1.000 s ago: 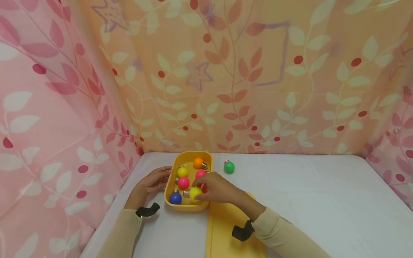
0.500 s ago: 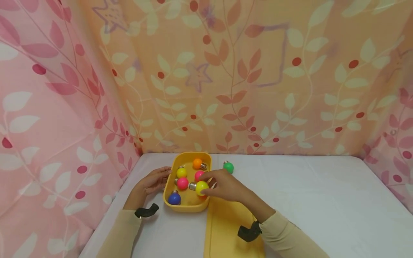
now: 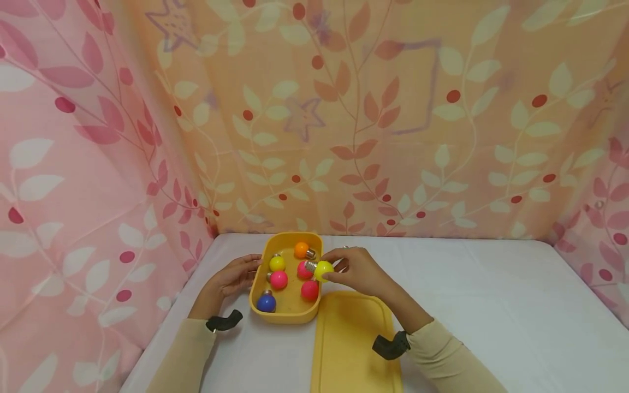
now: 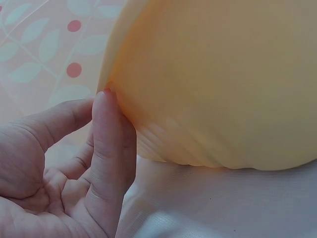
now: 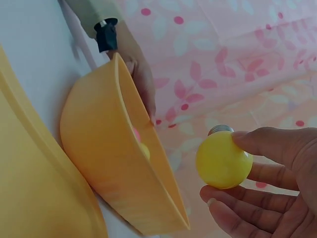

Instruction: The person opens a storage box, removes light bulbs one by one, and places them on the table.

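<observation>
My right hand (image 3: 361, 270) pinches a yellow light bulb (image 5: 224, 159) between thumb and fingers, above the right rim of a yellow plastic box (image 3: 287, 317). In the head view the bulb's metal base points left. Against the box's left outer wall rests my left hand (image 3: 239, 274), its fingers fairly straight; in the left wrist view its fingertips touch the wall (image 4: 208, 99). Inside the box lie an orange bulb (image 3: 301, 250), another yellow bulb (image 3: 277, 264), a blue bulb (image 3: 266, 303) and several pink bulbs (image 3: 279, 280).
A flat yellow lid (image 3: 356, 344) lies right of the box on the white-covered table (image 3: 491, 305). Behind my right hand the green bulb is almost wholly hidden. Leaf-patterned cloth (image 3: 354, 136) hangs at the back and both sides.
My right hand has lifted the yellow bulb from the box's near part and carried it right and away from me, uncovering a pink bulb and covering the green one. My left hand stays put.
</observation>
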### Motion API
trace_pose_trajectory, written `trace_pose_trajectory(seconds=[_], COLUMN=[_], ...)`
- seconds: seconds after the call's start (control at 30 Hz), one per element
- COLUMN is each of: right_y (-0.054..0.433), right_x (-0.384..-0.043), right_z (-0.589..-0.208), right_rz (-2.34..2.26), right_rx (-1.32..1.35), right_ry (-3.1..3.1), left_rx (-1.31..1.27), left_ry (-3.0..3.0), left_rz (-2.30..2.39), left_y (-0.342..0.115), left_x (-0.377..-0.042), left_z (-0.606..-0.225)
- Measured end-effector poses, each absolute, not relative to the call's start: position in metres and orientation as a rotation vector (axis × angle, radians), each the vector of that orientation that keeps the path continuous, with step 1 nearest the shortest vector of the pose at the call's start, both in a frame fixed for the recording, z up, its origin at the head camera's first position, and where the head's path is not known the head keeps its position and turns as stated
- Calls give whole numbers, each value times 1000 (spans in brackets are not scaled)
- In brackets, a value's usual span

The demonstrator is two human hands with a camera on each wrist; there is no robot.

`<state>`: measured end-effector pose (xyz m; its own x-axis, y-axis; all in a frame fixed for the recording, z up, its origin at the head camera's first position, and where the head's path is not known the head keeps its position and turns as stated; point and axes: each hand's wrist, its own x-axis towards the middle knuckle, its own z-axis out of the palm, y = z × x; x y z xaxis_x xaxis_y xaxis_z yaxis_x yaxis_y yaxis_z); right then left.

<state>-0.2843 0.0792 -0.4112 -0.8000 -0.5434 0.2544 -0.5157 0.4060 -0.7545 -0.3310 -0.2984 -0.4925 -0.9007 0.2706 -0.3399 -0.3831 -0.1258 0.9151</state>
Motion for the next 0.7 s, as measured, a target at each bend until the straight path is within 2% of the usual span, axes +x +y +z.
trace_pose_trajectory(seconds=[0.7], right_y=[106], right_x=[-315], right_z=[-425], right_rz=[-1503], right_rx=[-703], right_ry=[2714], left_rx=[-121], left_ry=[1763], left_rz=[2046], left_y=[-297], left_x=[-332], left_z=[-493])
